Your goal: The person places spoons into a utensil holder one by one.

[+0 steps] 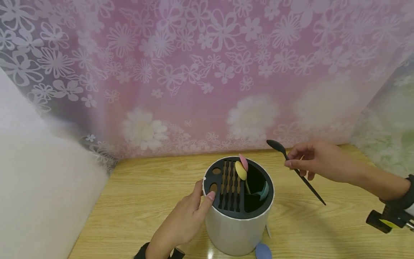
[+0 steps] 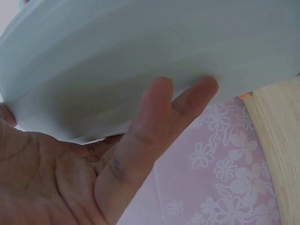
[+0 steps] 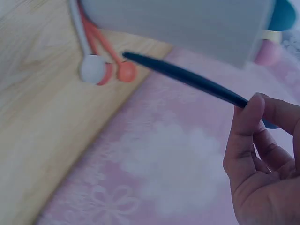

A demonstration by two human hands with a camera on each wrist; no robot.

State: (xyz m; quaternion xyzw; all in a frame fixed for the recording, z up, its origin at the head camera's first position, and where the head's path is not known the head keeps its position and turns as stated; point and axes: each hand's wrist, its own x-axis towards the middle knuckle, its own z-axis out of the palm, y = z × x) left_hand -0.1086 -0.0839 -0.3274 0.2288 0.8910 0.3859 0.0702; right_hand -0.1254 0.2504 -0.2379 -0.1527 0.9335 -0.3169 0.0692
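A white round utensil holder [image 1: 237, 230] with a black slotted top [image 1: 216, 180] stands on the table. My left hand [image 1: 185, 216] holds it from the left, thumb over the rim and fingers against the wall [image 2: 159, 42]. Out of its larger opening stick a yellow spoon [image 1: 240, 170], a pink spoon [image 1: 244, 162] and a teal utensil [image 1: 264, 191]. To the right of the holder, my right hand [image 1: 318, 160] pinches a black spoon [image 1: 276, 146] by its handle, held tilted in the air with the bowl up and to the left.
A blue spoon [image 1: 263, 250] lies at the holder's front foot. In the right wrist view, a grey spoon [image 3: 93, 69], a red one [image 3: 108, 74] and an orange one [image 3: 126, 71] lie on the wooden table [image 3: 37, 117]. A pink flowered cloth [image 1: 207, 72] hangs behind the table.
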